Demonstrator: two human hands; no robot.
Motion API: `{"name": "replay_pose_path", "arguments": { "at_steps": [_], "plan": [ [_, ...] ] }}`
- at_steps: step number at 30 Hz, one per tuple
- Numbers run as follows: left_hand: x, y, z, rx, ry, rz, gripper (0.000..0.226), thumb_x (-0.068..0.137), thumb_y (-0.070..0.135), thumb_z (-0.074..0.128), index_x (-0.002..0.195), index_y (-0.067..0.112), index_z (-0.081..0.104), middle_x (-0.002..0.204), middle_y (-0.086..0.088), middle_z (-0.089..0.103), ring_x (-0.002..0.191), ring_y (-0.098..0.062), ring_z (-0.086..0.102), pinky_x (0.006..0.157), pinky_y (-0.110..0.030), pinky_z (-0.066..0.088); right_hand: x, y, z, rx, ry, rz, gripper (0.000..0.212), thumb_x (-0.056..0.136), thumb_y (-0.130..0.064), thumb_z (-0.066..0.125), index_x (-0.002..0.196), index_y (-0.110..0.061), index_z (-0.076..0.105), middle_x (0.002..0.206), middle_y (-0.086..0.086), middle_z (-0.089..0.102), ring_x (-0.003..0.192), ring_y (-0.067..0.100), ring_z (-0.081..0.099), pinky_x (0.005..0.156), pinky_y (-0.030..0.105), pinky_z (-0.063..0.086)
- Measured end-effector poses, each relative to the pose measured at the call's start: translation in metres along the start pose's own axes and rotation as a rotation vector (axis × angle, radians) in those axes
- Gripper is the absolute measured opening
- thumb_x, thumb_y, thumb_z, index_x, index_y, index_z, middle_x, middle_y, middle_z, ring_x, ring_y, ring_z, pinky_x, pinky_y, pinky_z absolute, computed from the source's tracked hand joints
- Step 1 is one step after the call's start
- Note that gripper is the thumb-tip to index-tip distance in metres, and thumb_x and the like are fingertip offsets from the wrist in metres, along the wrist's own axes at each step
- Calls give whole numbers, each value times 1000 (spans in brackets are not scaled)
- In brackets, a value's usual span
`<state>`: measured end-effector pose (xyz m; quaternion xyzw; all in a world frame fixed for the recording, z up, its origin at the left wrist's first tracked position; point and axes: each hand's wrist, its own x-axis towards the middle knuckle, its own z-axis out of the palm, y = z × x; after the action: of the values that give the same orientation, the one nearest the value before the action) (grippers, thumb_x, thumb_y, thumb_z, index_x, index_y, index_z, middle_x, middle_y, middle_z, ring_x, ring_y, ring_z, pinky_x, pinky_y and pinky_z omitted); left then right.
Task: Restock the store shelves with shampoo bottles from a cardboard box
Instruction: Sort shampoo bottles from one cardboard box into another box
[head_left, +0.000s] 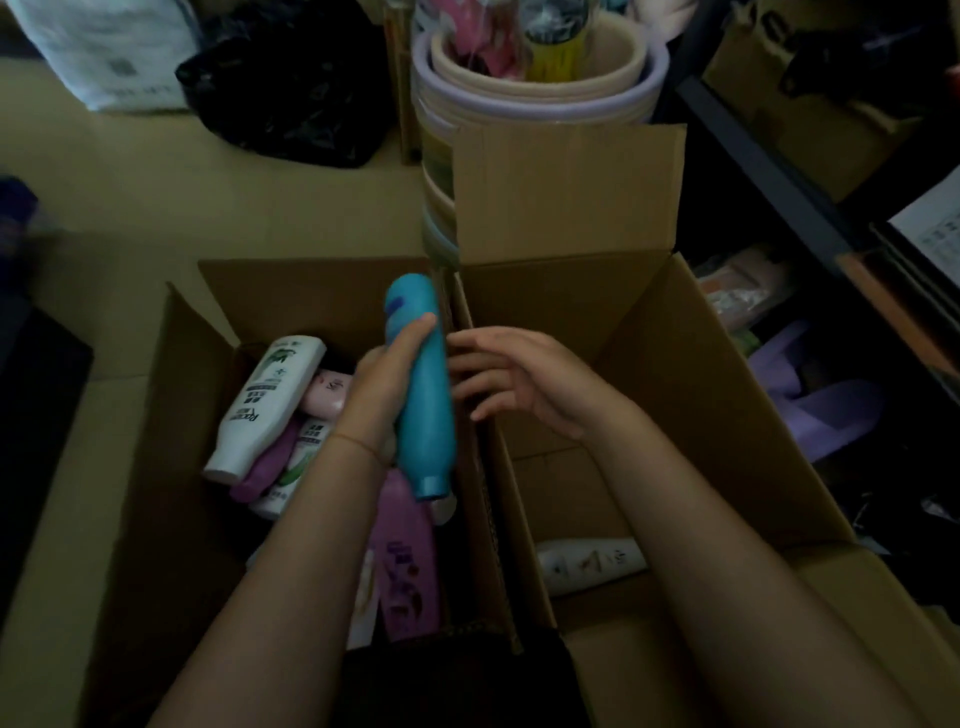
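Left hand (382, 384) grips the teal bottle (423, 389) above the left box (156, 415) (mid-pick, I'd say); right hand (511, 379) hovers loose, empty. Next: carry it shelfward.

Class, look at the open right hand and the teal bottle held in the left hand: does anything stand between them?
Nothing visible does. The right hand hangs open just beside the teal bottle, which the left hand grips above the wall between the two cardboard boxes. Only a narrow gap of air separates the fingertips from the bottle.
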<state>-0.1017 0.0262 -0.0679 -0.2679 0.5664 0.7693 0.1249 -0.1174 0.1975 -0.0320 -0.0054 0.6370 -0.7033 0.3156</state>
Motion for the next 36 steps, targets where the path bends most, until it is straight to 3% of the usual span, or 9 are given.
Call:
{"name": "replay_pose_path", "arguments": {
  "at_steps": [4,7,12,14,18,22,27,33,36],
  "plan": [
    [11,-23,-45,269,186,-21,63,73,38,85,124,15,56,102,-8,68,84,-21,68,61,-29,53,8,-4,4,-6,58,-70,32,103,-25,45,121,-5,61,104,16,71,85,26,70,69,32,57],
    [19,-45,-57,390,287,-40,84,64,43,88,130,13,46,115,-9,63,95,-26,65,78,-40,58,11,6,-14,-11,127,-66,29,102,-24,46,117,-5,63,97,13,71,83,24,69,69,31,56],
    [17,-53,-38,771,436,135,60,86,30,69,135,5,47,136,-23,47,125,-39,46,102,-43,41,10,44,-61,-23,309,96,25,102,-25,49,114,-9,65,98,10,69,83,21,69,71,31,56],
    [15,-48,-15,769,348,288,54,91,36,61,137,11,50,139,-18,45,128,-33,42,107,-41,37,12,58,-78,-10,366,155,25,102,-24,47,113,-9,64,98,11,68,85,21,68,72,32,55],
    [-3,-51,40,499,20,185,82,81,60,64,151,34,30,144,8,40,130,-17,43,107,-47,42,22,76,-94,-5,419,233,25,103,-25,44,109,-10,64,98,11,68,85,22,68,71,32,55],
    [3,-68,65,495,49,124,94,64,62,61,149,46,22,151,2,42,134,-26,45,105,-55,43,41,87,-105,-59,401,273,24,103,-25,44,106,-9,63,94,11,67,83,22,67,76,35,56],
    [25,-56,73,487,140,21,87,64,56,51,147,44,27,132,0,57,113,-32,58,98,-57,46,68,116,-122,-522,215,516,26,106,-27,38,120,-11,53,93,8,61,71,21,60,59,29,47],
    [29,-66,74,535,229,151,68,86,46,57,150,37,35,129,3,59,111,-25,60,97,-50,50,69,189,-141,-924,-256,979,42,103,-31,45,140,-12,47,127,10,58,103,23,59,82,32,49],
    [33,-69,75,544,253,174,68,89,47,58,151,36,32,134,4,57,113,-22,59,97,-48,50,71,243,-161,-1051,-360,1116,89,61,-70,64,136,-23,53,139,5,53,118,26,55,99,46,47]
  ]
}}
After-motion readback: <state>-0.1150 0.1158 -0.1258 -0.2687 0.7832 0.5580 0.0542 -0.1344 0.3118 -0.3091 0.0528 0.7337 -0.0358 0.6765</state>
